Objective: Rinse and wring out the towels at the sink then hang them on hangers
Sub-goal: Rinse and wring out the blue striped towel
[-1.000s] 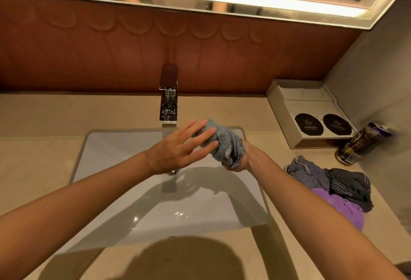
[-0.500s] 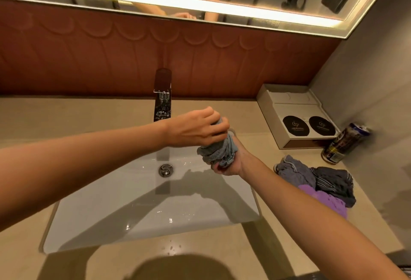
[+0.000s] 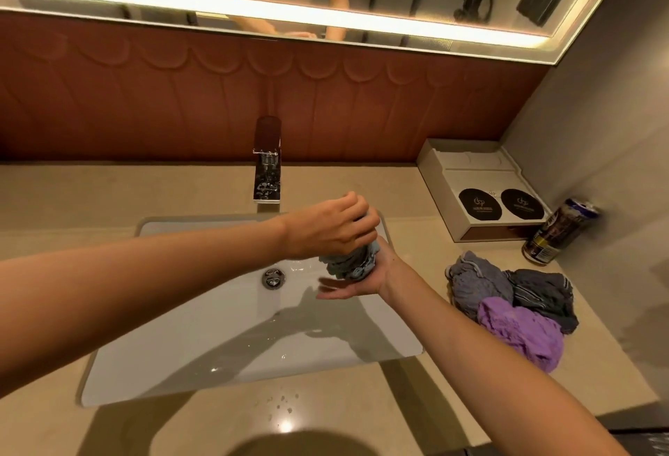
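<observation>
Towel wrung between two hands over sink

Sink (image 3: pixel 202 325): white rectangular basin set in the beige counter (image 3: pixel 108 194). It holds only the round metal drain (image 3: pixel 273 278) and a wet sheen with a few drops. Faucet (image 3: pixel 268 165) at the basin's 12 o'clock; no stream visible.

White tray (image 3: pixel 467 173) at 2 o'clock from the basin, against the back wall. Two black round discs (image 3: pixel 479 204) lie side by side in its front compartment. The back section looks bare, but detail there is too small to tell.

Grey-blue towel (image 3: pixel 349 267), bunched into a short wad, is in the air above the basin, at 3 o'clock from the drain. Left hand (image 3: pixel 333 229) sits on top of it, fingers curled tight round the upper end. Right hand (image 3: pixel 362 280) is directly beneath, palm up. Its fingers are straight and apart, slightly blurred, and the wad's lower end rests on the palm.

On the counter at the basin's 3 o'clock is a heap of three more cloths, touching: grey towel (image 3: pixel 478 285), dark striped towel (image 3: pixel 543 296), purple towel (image 3: pixel 521 336). Can (image 3: pixel 559 234) at the heap's 1 o'clock, just beside the tray. Water droplets (image 3: pixel 286 401) on the counter at the basin's 6 o'clock.
</observation>
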`<state>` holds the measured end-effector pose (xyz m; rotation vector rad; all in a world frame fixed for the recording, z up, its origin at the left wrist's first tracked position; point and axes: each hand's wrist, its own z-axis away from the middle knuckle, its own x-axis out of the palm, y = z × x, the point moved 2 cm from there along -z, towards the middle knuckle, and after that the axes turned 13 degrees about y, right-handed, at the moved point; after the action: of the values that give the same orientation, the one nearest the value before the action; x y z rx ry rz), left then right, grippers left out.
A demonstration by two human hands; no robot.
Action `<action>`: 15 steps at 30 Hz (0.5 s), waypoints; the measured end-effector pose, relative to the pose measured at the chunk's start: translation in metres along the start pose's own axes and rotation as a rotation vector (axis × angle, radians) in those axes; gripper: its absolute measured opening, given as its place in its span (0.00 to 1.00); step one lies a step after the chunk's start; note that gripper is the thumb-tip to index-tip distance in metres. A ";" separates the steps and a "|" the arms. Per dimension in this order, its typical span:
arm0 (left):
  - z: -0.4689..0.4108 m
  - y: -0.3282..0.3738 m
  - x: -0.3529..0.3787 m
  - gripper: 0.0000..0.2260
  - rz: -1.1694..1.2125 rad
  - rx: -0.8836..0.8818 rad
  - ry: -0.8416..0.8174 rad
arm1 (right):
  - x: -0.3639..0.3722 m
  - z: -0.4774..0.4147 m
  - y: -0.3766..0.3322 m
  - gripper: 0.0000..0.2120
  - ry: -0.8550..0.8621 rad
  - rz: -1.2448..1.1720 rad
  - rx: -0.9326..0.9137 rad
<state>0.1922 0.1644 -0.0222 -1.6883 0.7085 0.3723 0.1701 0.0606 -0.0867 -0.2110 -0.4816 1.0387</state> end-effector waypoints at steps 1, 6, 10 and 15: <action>0.000 0.002 -0.002 0.18 -0.001 -0.010 0.006 | 0.002 0.001 0.001 0.21 -0.036 -0.028 -0.030; 0.000 0.003 0.002 0.16 -0.049 -0.076 0.023 | 0.001 -0.002 0.004 0.13 0.150 -0.169 -0.009; 0.007 -0.003 0.012 0.17 -0.115 -0.181 -0.020 | 0.005 0.001 0.001 0.13 0.288 -0.201 -0.026; 0.009 -0.007 0.008 0.19 -0.133 -0.331 -0.144 | 0.012 0.009 -0.009 0.17 0.287 -0.212 -0.133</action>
<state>0.2042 0.1721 -0.0240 -1.9851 0.4416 0.5332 0.1772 0.0658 -0.0722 -0.4123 -0.3052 0.7544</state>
